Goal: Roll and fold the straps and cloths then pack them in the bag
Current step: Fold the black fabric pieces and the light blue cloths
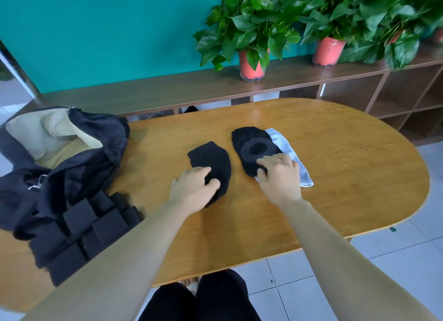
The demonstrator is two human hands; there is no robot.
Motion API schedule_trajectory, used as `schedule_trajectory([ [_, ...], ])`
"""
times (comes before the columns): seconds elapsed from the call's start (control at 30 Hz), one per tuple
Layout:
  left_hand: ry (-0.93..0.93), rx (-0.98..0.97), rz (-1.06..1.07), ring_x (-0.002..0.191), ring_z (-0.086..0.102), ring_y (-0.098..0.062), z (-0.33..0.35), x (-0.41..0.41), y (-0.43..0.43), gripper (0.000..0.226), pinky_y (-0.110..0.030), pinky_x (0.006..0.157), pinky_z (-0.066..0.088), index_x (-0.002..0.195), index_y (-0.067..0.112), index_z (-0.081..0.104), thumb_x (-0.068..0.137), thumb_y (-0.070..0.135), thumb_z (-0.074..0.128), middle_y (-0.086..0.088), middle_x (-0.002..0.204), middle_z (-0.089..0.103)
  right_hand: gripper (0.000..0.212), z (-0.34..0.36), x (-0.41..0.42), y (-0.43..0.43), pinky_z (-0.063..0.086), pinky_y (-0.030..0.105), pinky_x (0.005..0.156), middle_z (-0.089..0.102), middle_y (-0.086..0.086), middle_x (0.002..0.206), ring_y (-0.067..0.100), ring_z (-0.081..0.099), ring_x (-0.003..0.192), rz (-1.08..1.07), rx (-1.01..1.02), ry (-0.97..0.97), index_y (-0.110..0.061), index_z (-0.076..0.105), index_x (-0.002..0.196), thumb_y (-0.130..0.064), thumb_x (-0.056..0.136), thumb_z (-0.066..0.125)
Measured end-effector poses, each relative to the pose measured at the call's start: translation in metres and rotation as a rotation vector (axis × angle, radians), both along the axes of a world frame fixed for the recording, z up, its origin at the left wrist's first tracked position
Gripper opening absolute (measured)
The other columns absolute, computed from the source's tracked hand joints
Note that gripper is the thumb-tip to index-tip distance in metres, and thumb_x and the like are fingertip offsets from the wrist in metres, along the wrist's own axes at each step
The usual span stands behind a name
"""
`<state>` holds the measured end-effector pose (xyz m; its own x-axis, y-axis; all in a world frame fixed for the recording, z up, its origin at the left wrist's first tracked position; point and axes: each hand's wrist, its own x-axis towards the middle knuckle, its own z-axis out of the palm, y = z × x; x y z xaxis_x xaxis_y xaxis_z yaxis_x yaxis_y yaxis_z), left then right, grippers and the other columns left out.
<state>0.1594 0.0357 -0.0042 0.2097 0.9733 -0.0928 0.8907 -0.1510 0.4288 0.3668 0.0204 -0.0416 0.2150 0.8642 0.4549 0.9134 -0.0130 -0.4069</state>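
Left hand (194, 187) gripping plain black cloth (213, 159), right hand (279, 175) pinching ringed black cloth (249, 138), both mid-surface.
We are judging folding is beginning; next move is calling for near ends carried over evenly; bag (103, 131) sitting open at the table (335, 181) left edge.

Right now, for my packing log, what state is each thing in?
bag: open, cream lining showing.
strap rolls: rolled, lying against the bag's near side.
plain black cloth: flat on the table, near end gripped by the left hand.
ringed black cloth: flat on the white cloth, near end pinched by the right hand.
white cloth: flat, partly under the ringed black cloth.
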Motion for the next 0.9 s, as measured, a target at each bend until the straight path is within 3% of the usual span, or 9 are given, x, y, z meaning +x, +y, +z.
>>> schedule_trajectory([
  [0.07,0.000,-0.038,0.104,0.117,0.053,-0.022,-0.007,-0.005,0.007,0.039,-0.044,0.101,0.040,0.134,0.026,0.045,0.099,0.038,0.033,0.001,0.122,0.061,0.023,-0.003,-0.012,-0.001,0.029,0.034,0.090,0.068,-0.002,0.092,0.023,0.049,0.111,0.057,-0.015,-0.006,-0.017,0.072,0.100,-0.011,0.084,0.057],
  [0.2,-0.011,-0.094,0.126,0.121,0.051,-0.021,-0.019,-0.006,0.012,0.059,-0.045,0.105,0.036,0.148,0.027,0.027,0.096,0.053,0.034,0.004,0.131,0.056,0.021,-0.009,-0.031,0.003,0.025,0.033,0.096,0.069,-0.009,0.098,0.019,0.043,0.118,0.137,-0.091,-0.023,-0.020,0.072,0.103,-0.019,0.089,0.056],
  [0.3,0.061,-0.040,0.038,0.128,0.042,-0.020,-0.017,0.000,0.005,0.078,-0.046,0.106,0.024,0.149,0.031,0.022,0.084,0.071,0.040,0.008,0.138,0.049,0.026,-0.013,-0.040,0.007,0.020,0.034,0.101,0.066,-0.013,0.112,0.016,0.037,0.124,0.173,-0.161,-0.051,-0.025,0.069,0.111,-0.036,0.091,0.056],
  [0.43,0.236,0.058,-0.131,0.130,0.039,-0.019,-0.021,0.007,-0.003,0.097,-0.044,0.101,0.026,0.149,0.034,0.017,0.071,0.084,0.044,0.010,0.142,0.045,0.031,-0.017,-0.044,0.009,0.019,0.036,0.102,0.065,-0.013,0.115,0.015,0.036,0.124,0.155,-0.181,-0.081,-0.027,0.069,0.111,-0.044,0.092,0.053],
  [0.53,0.275,0.212,-0.163,0.122,0.046,-0.018,-0.026,0.010,-0.002,0.071,-0.040,0.099,0.026,0.147,0.034,0.020,0.087,0.063,0.044,0.008,0.129,0.056,0.029,-0.017,-0.046,0.008,0.017,0.036,0.102,0.065,-0.015,0.113,0.015,0.036,0.123,0.158,-0.173,-0.088,-0.028,0.070,0.110,-0.042,0.093,0.051],
  [0.6,0.223,0.287,-0.149,0.110,0.054,-0.017,-0.025,0.012,-0.001,0.054,-0.038,0.100,0.028,0.147,0.033,0.023,0.097,0.042,0.041,0.006,0.115,0.063,0.028,-0.016,-0.046,0.007,0.016,0.035,0.102,0.066,-0.015,0.111,0.015,0.037,0.122,0.157,-0.154,-0.090,-0.028,0.071,0.108,-0.040,0.094,0.050],
  [0.67,0.134,0.288,-0.123,0.098,0.060,-0.018,-0.023,0.011,0.000,0.050,-0.037,0.100,0.034,0.148,0.031,0.022,0.101,0.029,0.038,0.003,0.105,0.066,0.026,-0.015,-0.045,0.005,0.016,0.035,0.102,0.068,-0.014,0.108,0.015,0.038,0.121,0.143,-0.125,-0.077,-0.027,0.072,0.105,-0.037,0.095,0.049],
  [0.77,-0.131,0.171,-0.052,0.093,0.060,-0.020,-0.015,0.007,0.000,0.055,-0.034,0.088,0.048,0.151,0.030,0.018,0.101,0.019,0.038,-0.002,0.115,0.064,0.025,-0.014,-0.044,0.003,0.015,0.034,0.104,0.068,-0.012,0.104,0.015,0.038,0.123,0.120,-0.121,-0.031,-0.027,0.070,0.107,-0.031,0.096,0.048],
  [0.9,-0.401,0.051,-0.004,0.088,0.052,-0.006,-0.005,0.003,-0.003,0.057,-0.018,0.082,0.035,0.151,0.028,0.020,0.101,0.011,0.040,-0.004,0.134,0.053,0.031,-0.012,-0.048,0.002,0.015,0.033,0.102,0.066,-0.007,0.105,0.014,0.036,0.125,0.119,-0.149,-0.004,-0.026,0.062,0.123,-0.028,0.096,0.046],
])
